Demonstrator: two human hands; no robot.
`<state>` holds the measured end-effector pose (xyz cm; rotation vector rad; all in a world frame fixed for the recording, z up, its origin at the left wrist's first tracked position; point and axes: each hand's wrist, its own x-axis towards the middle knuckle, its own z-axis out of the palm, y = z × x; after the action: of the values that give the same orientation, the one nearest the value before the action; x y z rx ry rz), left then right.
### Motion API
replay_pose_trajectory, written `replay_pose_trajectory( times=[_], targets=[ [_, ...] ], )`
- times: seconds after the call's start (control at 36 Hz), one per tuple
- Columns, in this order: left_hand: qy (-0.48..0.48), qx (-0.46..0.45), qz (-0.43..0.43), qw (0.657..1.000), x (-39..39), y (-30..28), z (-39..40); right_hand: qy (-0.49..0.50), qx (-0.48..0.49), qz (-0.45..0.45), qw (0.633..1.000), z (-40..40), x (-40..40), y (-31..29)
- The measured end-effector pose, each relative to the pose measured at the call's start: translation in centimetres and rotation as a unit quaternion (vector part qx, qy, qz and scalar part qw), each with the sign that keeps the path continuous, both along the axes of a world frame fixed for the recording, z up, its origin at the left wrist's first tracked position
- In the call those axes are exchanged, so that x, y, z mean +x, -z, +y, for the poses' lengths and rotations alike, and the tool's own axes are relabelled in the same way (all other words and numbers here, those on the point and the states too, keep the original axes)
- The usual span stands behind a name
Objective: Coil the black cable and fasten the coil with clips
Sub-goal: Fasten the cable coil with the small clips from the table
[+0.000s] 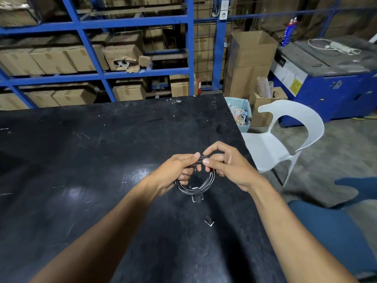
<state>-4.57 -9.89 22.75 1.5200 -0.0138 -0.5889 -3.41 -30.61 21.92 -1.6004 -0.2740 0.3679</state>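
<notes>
The black cable (208, 180) is wound into a small round coil, held just above the black table (91, 150). My left hand (175, 170) grips the coil's upper left, thumb on top and fingers through the loop. My right hand (228, 166) pinches the top of the coil between thumb and forefinger, right beside the left thumb. A black binder clip (196, 194) is clamped on the coil's lower edge, its metal handles pointing toward me. A second black clip (208, 220) lies loose on the table, nearer to me.
The table's right edge runs close to my right hand. Beyond it stand a white plastic chair (285, 139), a bin (240, 113) and cardboard boxes. Blue shelving with boxes (189, 48) lines the back. A blue machine (330, 78) stands far right.
</notes>
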Motion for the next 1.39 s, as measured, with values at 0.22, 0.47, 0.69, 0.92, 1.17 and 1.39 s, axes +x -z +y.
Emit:
replay_pose_trajectory(
  times=[0.22, 0.47, 0.69, 0.92, 1.17, 1.39],
  targets=[
    [0.011, 0.008, 0.005, 1.000, -0.6, 0.5, -0.2, -0.028, -0.024, -0.038, 0.999, -0.3, -0.2, 0.4],
    [-0.009, -0.094, 0.087, 0.992, -1.0, 1.6, -0.5, 0.029, 0.042, 0.020, 0.999, 0.0, -0.2, 2.3],
    [-0.075, -0.075, 0.081, 0.991, -1.1, 3.3, -2.3, 0.115, 0.040, 0.048, 0.991, 1.2, -0.7, 4.1],
    [-0.098, -0.047, 0.068, 0.992, -1.9, 6.9, -0.6, 0.252, -0.079, 0.072, 0.962, -2.6, -2.0, 11.3],
    [-0.161, -0.037, 0.083, 0.983, -2.7, 8.8, 1.1, 0.148, -0.331, 0.183, 0.914, -1.6, -6.8, 22.0],
    [-0.178, -0.030, 0.093, 0.979, -3.8, 9.5, 1.6, 0.190, -0.350, 0.184, 0.899, 1.3, -6.9, 24.9]
  ],
)
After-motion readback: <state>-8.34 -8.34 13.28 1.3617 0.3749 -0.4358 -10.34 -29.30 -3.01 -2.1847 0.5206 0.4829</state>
